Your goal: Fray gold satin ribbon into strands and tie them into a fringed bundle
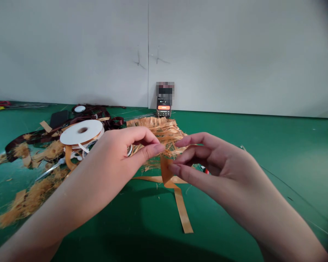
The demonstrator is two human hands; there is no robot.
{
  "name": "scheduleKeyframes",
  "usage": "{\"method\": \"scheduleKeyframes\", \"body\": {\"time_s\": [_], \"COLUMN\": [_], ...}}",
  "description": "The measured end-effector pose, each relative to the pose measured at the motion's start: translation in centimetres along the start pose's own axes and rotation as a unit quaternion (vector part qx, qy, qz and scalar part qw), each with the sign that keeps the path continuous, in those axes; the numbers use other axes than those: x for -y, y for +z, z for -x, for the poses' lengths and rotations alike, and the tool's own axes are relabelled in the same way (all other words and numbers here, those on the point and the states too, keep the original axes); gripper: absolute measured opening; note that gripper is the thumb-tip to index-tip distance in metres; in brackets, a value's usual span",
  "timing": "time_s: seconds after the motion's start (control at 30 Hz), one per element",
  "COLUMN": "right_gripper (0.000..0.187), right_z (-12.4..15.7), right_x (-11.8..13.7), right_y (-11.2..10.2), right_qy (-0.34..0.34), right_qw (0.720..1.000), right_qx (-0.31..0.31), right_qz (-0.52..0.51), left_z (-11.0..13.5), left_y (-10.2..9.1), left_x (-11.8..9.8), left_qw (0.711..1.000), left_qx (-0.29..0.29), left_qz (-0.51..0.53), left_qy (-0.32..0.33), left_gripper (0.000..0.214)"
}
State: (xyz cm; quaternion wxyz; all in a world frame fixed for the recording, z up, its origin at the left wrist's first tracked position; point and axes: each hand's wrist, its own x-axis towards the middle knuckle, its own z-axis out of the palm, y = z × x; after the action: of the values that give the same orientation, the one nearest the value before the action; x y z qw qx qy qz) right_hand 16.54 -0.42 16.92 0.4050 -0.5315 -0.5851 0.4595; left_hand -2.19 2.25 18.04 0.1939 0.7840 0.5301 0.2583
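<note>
A golden-tan satin ribbon (167,169) hangs folded between my hands, and its loose tail lies on the green table. My right hand (218,156) pinches the ribbon's edge between thumb and fingers. My left hand (133,143) is closed, thumb and index pressed together just above the ribbon's upper end; what lies between those fingertips is too small to make out. Behind the fingertips is a pile of frayed tan ribbon pieces (155,125) with loose threads. Another flat length of ribbon crosses below the hands.
Left of my left hand are a white ribbon spool (82,131), scissors (53,167), dark brown ribbon (22,140) and tangled tan threads (32,198). A phone (164,105) leans on the white wall. Yellow-and-red-handled scissors (0,106) lie far left.
</note>
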Motion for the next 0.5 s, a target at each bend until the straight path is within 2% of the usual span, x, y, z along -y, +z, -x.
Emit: {"method": "scheduleKeyframes", "body": {"time_s": [0.23,0.37,0.5], "right_gripper": [0.023,0.023,0.022], "right_z": [0.18,0.11,-0.01], "right_x": [0.31,0.17,0.02], "right_y": [0.24,0.08,-0.06], "right_qy": [0.025,0.002,-0.006], "right_qw": [0.999,1.0,1.0], "right_qx": [-0.019,-0.009,-0.005], "right_qz": [0.003,-0.001,0.006], "left_z": [0.02,0.27,0.29], "left_y": [-0.1,-0.04,0.04], "left_x": [0.27,0.45,0.38], "left_qw": [0.999,0.999,0.998], "left_qx": [-0.017,-0.051,-0.056], "left_qz": [-0.023,-0.011,0.006], "left_qy": [-0.016,-0.01,-0.013], "left_gripper": [0.026,0.026,0.027]}}
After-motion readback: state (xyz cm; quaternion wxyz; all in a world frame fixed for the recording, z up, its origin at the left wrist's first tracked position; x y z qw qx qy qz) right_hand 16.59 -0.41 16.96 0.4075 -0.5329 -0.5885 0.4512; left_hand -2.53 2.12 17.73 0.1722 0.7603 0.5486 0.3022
